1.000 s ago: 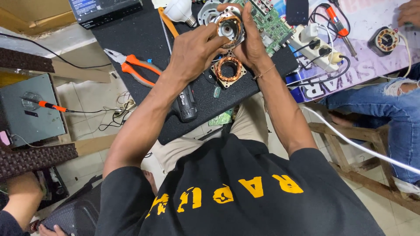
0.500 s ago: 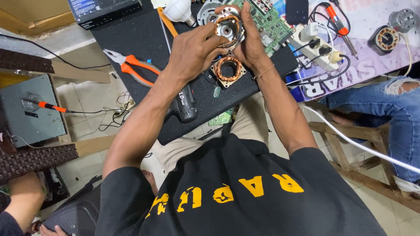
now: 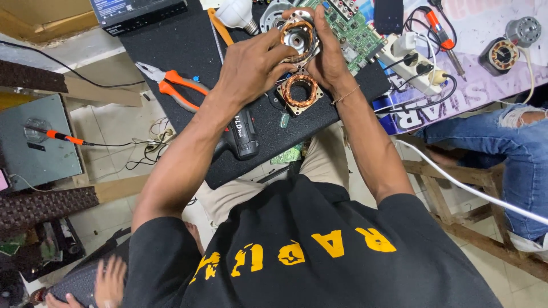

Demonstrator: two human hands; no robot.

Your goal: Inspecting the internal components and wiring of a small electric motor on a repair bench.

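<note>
Both my hands hold a round metal motor housing [image 3: 298, 40] with copper windings, raised over the black mat [image 3: 188, 45]. My left hand [image 3: 251, 63] grips its left side, with the fingers on the rim. My right hand [image 3: 330, 54] wraps around its right side. Just below the hands, a square stator with a copper coil ring [image 3: 301, 91] lies on the mat. A black cordless driver [image 3: 242, 134] lies under my left forearm.
Orange-handled pliers [image 3: 171, 85], a light bulb [image 3: 237, 12], a green circuit board [image 3: 359, 31], a white power strip [image 3: 414, 63], a soldering iron [image 3: 438, 25] and two small motors [image 3: 502, 54] lie around. Another person's jeans-clad leg [image 3: 502, 137] is at right; a hand [image 3: 111, 279] at bottom left.
My hands have kept hold of the motor housing, shifting it only slightly. The other person's hand at the top right has left, and a grey motor now lies there.
</note>
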